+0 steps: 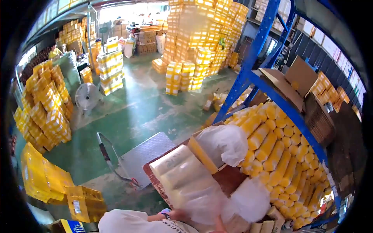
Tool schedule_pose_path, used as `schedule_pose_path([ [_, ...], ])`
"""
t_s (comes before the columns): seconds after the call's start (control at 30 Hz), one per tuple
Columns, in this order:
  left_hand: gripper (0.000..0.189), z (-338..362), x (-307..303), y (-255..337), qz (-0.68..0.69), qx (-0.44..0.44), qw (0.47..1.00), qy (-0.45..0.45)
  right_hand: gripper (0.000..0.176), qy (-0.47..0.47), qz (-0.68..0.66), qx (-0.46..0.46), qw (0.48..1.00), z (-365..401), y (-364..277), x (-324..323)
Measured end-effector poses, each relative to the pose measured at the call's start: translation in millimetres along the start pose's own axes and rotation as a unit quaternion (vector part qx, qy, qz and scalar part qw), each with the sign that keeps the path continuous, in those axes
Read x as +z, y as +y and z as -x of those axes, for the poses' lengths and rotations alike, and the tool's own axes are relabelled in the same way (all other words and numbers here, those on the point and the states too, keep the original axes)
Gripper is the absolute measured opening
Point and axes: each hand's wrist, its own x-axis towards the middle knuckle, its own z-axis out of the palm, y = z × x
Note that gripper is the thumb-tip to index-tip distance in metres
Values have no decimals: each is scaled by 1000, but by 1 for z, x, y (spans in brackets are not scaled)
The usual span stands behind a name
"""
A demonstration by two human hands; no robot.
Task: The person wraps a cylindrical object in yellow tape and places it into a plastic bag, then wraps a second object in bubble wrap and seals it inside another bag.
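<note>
A clear plastic bag (202,204) lies across a reddish-brown tabletop (229,179), its loose end toward me. Large pale rolls (173,161) sit side by side inside its far part. At the bag's near left edge is my left hand (178,214), closed on the film, with a band on the wrist. My right hand (220,225) pinches the loose film at the bottom edge of the view; most of this hand is cut off. Between both hands the film is spread and wrinkled. Right of it lies a crumpled white plastic bag (250,200).
Behind the rolls stands an open carton (203,153) with white plastic (225,143) in it. Yellow-wrapped rolls (278,155) fill a blue rack (248,73) at right. A platform trolley (145,159) stands beyond the table. Taped cartons (85,204) lie at left, near a fan (87,96).
</note>
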Motion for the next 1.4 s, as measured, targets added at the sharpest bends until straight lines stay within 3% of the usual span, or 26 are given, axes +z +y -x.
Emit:
schedule_pose_path([
  [0.03, 24, 14, 7, 13, -240, 23, 970, -36, 50, 2, 7, -1, 1000, 6, 0, -5],
  [0.1, 17, 29, 4, 21, -294, 60, 951, -73, 51, 6, 21, -6, 1000, 23, -2, -7],
  [0.13, 15, 14, -23, -3, -111, 72, 988, -76, 52, 8, 25, -7, 1000, 31, -3, -7],
  [0.2, 5, -11, -60, -21, -32, 108, 993, -21, 53, 11, 34, -12, 999, 45, -6, -11],
  [0.23, 5, -9, -56, -14, -138, 131, 981, 36, 53, 10, 40, -17, 999, 52, -7, -14],
  [0.27, 7, -1, -51, -13, -289, 148, 945, 37, 54, 9, 45, -19, 999, 56, -7, -19],
  [0.33, 13, 39, 1, 13, -575, 185, 795, 60, 55, 5, 54, -30, 998, 72, -6, -24],
  [0.4, 11, 28, 15, 6, -234, 81, 966, 73, 56, -2, 64, -49, 997, 74, -8, -33],
  [0.47, 17, 16, 29, 6, 70, -69, 993, 62, 57, -19, 72, -70, 995, 73, -9, -39],
  [0.5, 25, 27, 75, 21, 76, -27, 984, 156, 57, -42, 67, -76, 994, 69, -8, -37],
  [0.53, 28, 39, 97, 32, 2, -54, 987, 151, 61, -101, 27, -55, 993, 70, 9, -2],
  [0.57, 28, 14, 57, 16, 0, 8, 994, -109, 65, -158, -11, -30, 987, 73, 29, 38],
  [0.6, 28, -11, 17, 0, -1, 70, 930, -361, 69, -214, -50, -7, 976, 68, 48, 68],
  [0.63, 28, 2, 25, -2, -288, 106, 924, -227, 70, -231, -77, -30, 969, 57, 57, 69],
  [0.7, 23, 13, 40, 4, -627, 185, 752, -79, 72, -238, -115, -100, 959, 29, 62, 53],
  [0.73, 24, 12, 50, 9, -697, 237, 671, -91, 73, -244, -130, -120, 954, 18, 63, 46],
  [0.77, 24, 10, 47, 5, -516, 170, 828, -139, 74, -246, -135, -130, 951, 12, 64, 42],
  [0.8, 26, 5, 40, -1, -151, 70, 970, -174, 75, -248, -141, -138, 948, 7, 64, 41],
  [0.83, 29, 0, 32, -7, 92, 0, 983, -158, 76, -244, -137, -139, 950, 8, 65, 39],
  [0.87, 29, 2, 43, -7, 29, 35, 997, -56, 77, -238, -132, -140, 952, 10, 66, 39],
  [0.93, 29, 10, 76, -1, -115, 58, 978, 164, 78, -218, -114, -130, 960, 28, 70, 36],
  [0.97, 30, 16, 101, 8, -60, 32, 960, 270, 79, -207, -97, -120, 966, 42, 71, 36],
  [1.03, 28, 4, 99, 1, 37, 77, 951, 296, 83, -202, -50, -89, 974, 70, 79, 35],
  [1.13, 21, -21, 57, -18, 53, 131, 948, 285, 90, -221, -6, -54, 974, 100, 98, 23],
  [1.33, 19, -40, 35, -33, 14, 224, 890, 396, 102, -276, -13, -16, 961, 125, 155, -30],
  [1.4, 20, -47, 10, -40, -6, 229, 921, 315, 101, -344, 46, 31, 937, 131, 182, -52],
])
